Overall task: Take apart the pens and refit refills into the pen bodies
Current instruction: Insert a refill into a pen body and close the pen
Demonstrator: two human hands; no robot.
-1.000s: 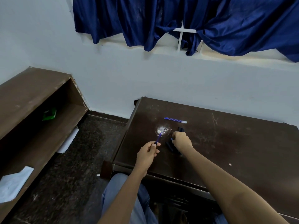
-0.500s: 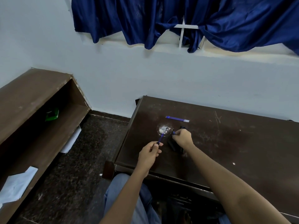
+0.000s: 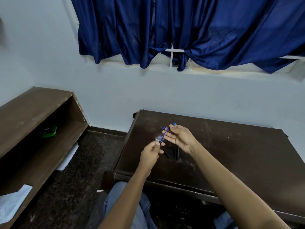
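Observation:
Above the dark brown table (image 3: 231, 154) my left hand (image 3: 151, 155) pinches the lower end of a thin blue refill (image 3: 163, 136). My right hand (image 3: 179, 138) is raised over the table and holds a blue pen part (image 3: 173, 125) at its fingertips, its other fingers stretched toward the refill. Loose blue refills (image 3: 163, 128) lie on the table behind the hands, mostly hidden. Two dark pen bodies (image 3: 172, 152) lie on the table just under my right hand.
A whitish scuff mark (image 3: 158, 138) is on the table by the refill. A brown open shelf unit (image 3: 41, 129) stands at the left with a green object (image 3: 49, 131) and white papers (image 3: 13, 202). Blue curtains (image 3: 181, 30) hang above.
My right hand has lifted off the table with a blue pen part and come to the refill that my left hand holds. The camera has tilted upward.

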